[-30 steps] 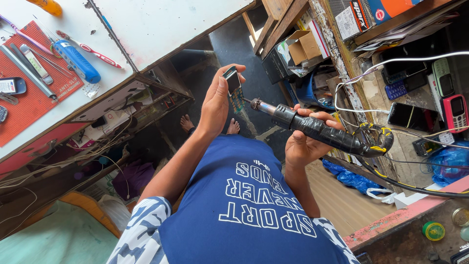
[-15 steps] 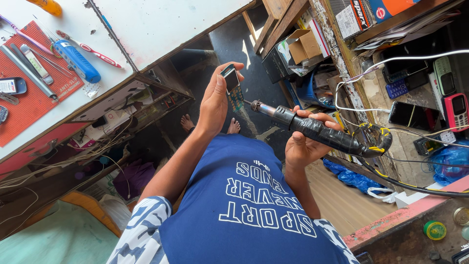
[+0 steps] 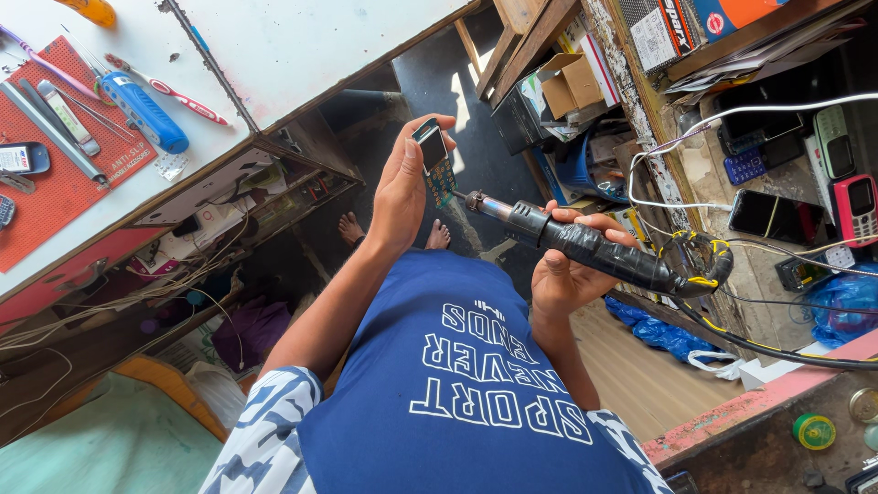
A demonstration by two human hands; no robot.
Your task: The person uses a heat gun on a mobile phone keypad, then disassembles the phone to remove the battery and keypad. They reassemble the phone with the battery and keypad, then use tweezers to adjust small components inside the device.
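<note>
while the left hand [image 3: 402,187] pinches a small phone board [image 3: 435,163] by its edges at upper centre of the frame, the right hand [image 3: 562,270] grips the taped soldering iron [image 3: 585,247], tip just beside it; the board looks light, thin, fragile, best held by its rims.

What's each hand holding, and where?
Left hand holds a small phone board by its edges; right hand wraps the soldering iron at its taped handle.

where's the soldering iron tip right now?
Head view, centre: the soldering iron, gripped in the right hand, points its tip at the small circuit board that the left hand holds up.
</note>
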